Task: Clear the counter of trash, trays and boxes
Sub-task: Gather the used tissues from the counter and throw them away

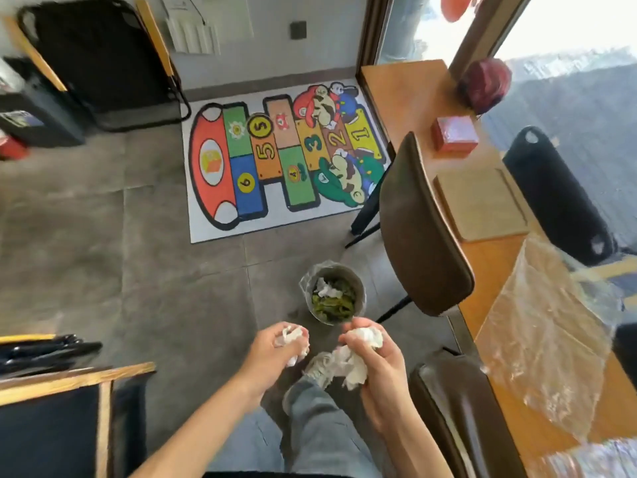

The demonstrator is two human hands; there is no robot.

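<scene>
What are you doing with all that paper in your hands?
A person is clearing up trash. The left hand grips a small crumpled tissue, and the right hand grips a bigger wad of tissues. Both are held just short of a small lined trash bin on the floor, which already holds green scraps and a tissue. On the wooden counter there remain a red box, a tan board and a clear plastic sheet.

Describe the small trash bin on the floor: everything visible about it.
The trash bin is a small round grey container lined with a clear plastic bag folded over its rim. It stands upright on the grey tiled floor, beside a brown chair. Inside lie green leafy scraps and a crumpled white tissue. Neither hand touches it.
</scene>
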